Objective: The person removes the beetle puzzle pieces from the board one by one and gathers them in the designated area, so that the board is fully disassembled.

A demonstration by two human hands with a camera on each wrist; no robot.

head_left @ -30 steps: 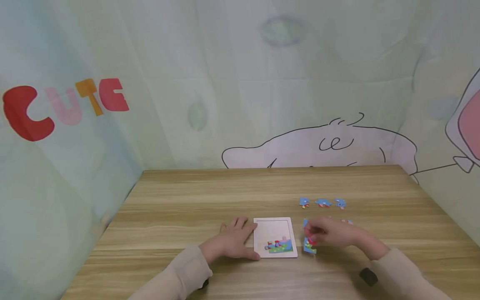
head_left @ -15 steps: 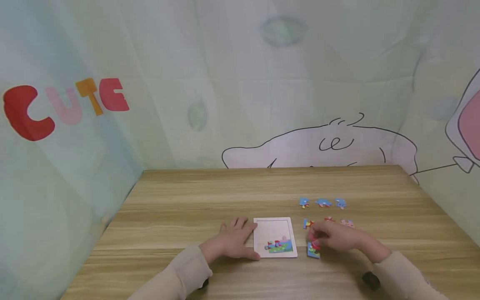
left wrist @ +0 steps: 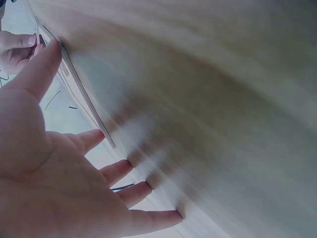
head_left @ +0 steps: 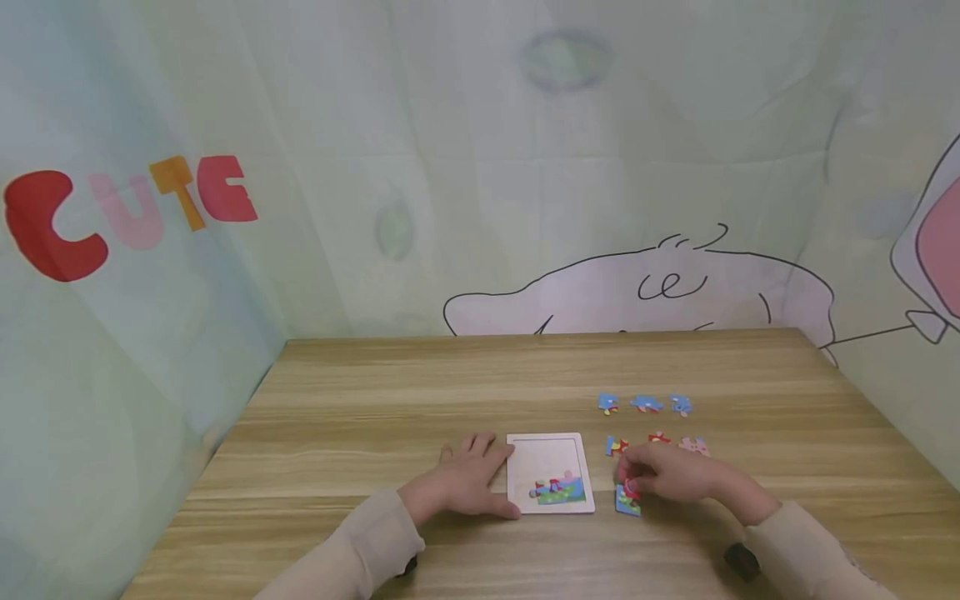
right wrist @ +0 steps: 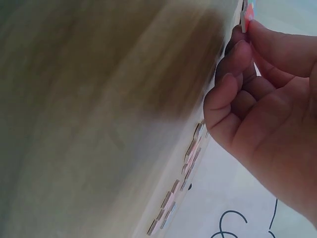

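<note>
A white puzzle tray (head_left: 540, 458) lies on the wooden table, with joined puzzle pieces (head_left: 561, 492) in its lower right part. My left hand (head_left: 468, 483) rests spread at the tray's left side, thumb and a finger touching its edge, as the left wrist view also shows. To the right of the tray, my right hand (head_left: 667, 473) pinches a puzzle piece (head_left: 628, 500) in green, blue and red between thumb and fingertips. In the right wrist view that piece (right wrist: 249, 15) juts past the thumb, and the other fingers are curled in.
Beyond my right hand lie two rows of loose pieces: a blue piece (head_left: 647, 404) is in the far row, a pink piece (head_left: 693, 447) in the nearer one. A printed cloth (head_left: 480, 208) hangs behind the table (head_left: 390, 383).
My right hand has shifted slightly right and toward me with the piece, then stayed nearly still. More of the nearer row shows now. The left hand has not moved.
</note>
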